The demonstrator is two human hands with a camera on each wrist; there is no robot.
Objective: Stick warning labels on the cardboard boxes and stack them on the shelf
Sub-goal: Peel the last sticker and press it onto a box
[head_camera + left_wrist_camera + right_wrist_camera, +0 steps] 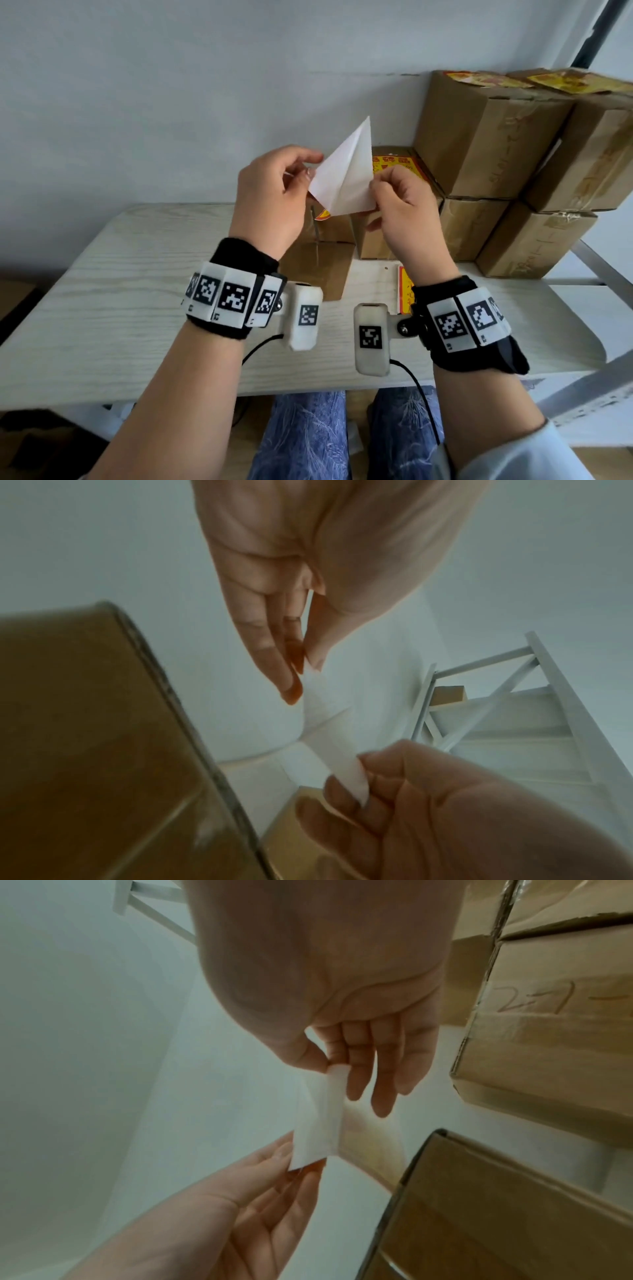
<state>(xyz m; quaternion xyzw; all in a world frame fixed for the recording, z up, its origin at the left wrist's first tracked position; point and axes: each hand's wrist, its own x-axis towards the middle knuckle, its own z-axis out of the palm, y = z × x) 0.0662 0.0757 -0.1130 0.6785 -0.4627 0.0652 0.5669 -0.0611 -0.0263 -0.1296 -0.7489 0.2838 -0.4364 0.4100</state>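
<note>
A warning label is held up over the table between both hands, its white back towards me and a red-yellow corner showing at the bottom. My left hand pinches its left corner. My right hand pinches its right edge. In the right wrist view the white sheet stands slightly apart from a yellowish layer behind it. A plain cardboard box sits on the table right under the hands. Behind it stands a box with a yellow label on top.
Several labelled cardboard boxes are stacked on the shelf at the right, beside its grey metal frame. Another label lies on the wooden table near my right wrist. A wall closes off the back.
</note>
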